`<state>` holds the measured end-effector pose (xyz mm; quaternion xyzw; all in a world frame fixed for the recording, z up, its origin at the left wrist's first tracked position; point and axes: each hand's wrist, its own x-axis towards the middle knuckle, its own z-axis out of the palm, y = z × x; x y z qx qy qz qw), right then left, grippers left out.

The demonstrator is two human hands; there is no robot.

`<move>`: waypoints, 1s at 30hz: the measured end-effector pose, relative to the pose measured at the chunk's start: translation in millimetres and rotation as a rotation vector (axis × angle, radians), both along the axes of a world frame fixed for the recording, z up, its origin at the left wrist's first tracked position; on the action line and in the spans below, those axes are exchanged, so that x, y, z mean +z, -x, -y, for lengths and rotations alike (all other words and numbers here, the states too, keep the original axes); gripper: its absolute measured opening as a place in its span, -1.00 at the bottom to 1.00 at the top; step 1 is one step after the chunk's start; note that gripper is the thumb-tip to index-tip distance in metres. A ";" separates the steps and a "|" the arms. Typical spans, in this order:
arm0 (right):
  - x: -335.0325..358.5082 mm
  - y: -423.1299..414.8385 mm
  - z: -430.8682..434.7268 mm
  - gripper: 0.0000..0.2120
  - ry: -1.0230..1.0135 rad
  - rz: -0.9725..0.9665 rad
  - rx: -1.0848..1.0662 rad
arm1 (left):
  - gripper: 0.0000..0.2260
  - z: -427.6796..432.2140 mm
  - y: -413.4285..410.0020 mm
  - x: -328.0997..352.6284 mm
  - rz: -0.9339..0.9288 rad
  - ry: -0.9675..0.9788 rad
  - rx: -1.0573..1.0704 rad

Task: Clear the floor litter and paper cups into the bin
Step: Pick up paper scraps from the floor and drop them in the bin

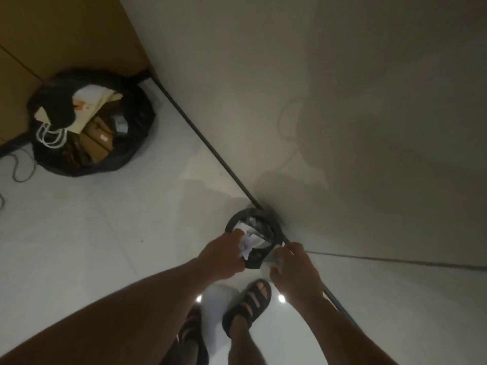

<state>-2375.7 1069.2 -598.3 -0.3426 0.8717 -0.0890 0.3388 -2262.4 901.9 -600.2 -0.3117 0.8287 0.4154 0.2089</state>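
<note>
Nearest me, the person's sandalled feet (pixel 247 306) stood just short of the small bin (pixel 233 219), and both arms reached forward and down to it. The left hand (pixel 221 255) was at the bin's near-left rim, fingers curled round a crumpled white paper (pixel 246 247) that already hung over the opening. The right hand (pixel 292 270) sat at the near-right rim, clamped on a pale wad (pixel 276 260); whether that was a squashed cup or more paper I could not tell. From each hand the bin's mouth lay inward and a little ahead, so I judged the drop called only for letting go over the middle, with the left hand better placed. The bin had a black liner and some scraps inside, and nothing stood between the hands and its mouth. Its far side touched the dark skirting strip (pixel 205 143) at the foot of the wall (pixel 342 101). Well beyond the bin and to its left sat a big black sack (pixel 137 143) full of cardboard and paper bags, with a cable (pixel 21 167) trailing beside it and a wooden panel (pixel 66 30) behind.
</note>
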 end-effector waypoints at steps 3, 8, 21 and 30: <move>-78.7 15.9 24.7 -0.68 -0.020 0.006 -0.005 | -0.56 11.8 21.7 -80.2 0.059 -0.024 0.011; -191.9 25.5 46.6 -0.75 -0.067 -0.010 -0.036 | -0.46 18.3 31.9 -190.5 0.117 -0.069 -0.016; -178.8 -28.2 36.3 -0.59 -0.140 0.055 -0.181 | -0.24 50.0 -19.8 -171.4 0.179 -0.027 -0.151; 21.0 -75.1 37.3 -0.42 -0.122 0.006 -0.320 | -0.24 84.5 -15.5 26.0 0.027 0.050 -0.325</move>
